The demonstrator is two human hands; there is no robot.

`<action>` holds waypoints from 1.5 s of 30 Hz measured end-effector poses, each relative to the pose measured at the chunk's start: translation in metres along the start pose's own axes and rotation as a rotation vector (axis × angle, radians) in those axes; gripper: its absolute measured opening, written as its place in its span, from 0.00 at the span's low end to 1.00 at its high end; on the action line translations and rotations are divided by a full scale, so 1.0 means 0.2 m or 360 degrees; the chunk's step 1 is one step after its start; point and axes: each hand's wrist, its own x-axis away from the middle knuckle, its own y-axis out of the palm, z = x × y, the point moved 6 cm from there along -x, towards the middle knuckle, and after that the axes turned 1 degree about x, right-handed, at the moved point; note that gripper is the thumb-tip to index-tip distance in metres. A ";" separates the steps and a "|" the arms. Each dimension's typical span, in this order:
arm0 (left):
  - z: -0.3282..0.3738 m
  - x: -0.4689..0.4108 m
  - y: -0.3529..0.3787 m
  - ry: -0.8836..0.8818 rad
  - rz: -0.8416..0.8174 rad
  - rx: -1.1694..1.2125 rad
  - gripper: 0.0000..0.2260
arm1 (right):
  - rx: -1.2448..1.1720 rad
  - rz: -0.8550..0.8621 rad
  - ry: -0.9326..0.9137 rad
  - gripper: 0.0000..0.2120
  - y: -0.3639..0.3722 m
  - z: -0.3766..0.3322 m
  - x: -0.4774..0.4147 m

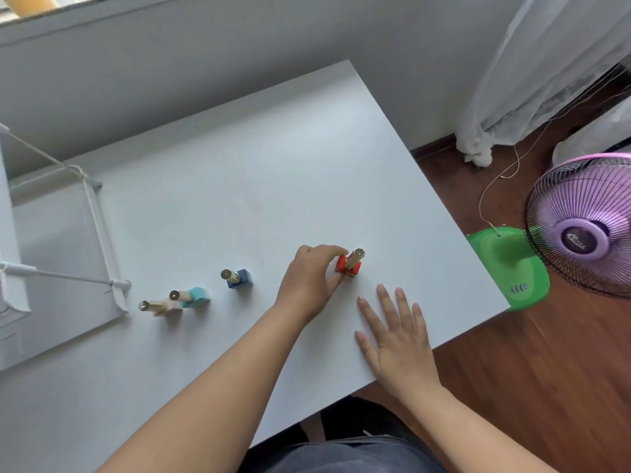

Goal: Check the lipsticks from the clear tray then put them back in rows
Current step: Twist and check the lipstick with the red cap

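Observation:
Several uncapped lipsticks with gold tubes stand in a loose line on the white table point(222, 172). The red-based lipstick point(351, 264) is farthest right, and my left hand point(312, 279) pinches its base from the left with thumb and fingertips. Left of it stand a dark blue-based lipstick point(237, 278), a teal-based lipstick point(193, 297) and a pale pink-based lipstick point(160, 307). My right hand point(397, 336) lies flat on the table, fingers spread, just below the red one and apart from it. No clear tray is in sight.
A white wire rack point(99, 233) stands at the table's left side. Off the right edge stands a purple fan point(584, 223) on a green base point(512, 268), on a wooden floor. A sheer curtain point(546, 70) hangs at the back right.

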 end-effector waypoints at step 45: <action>-0.35 0.66 -0.66 -0.0295 0.0103 0.1017 0.09 | -0.1940 -0.0337 -0.0188 0.10 -0.74 -0.87 -0.32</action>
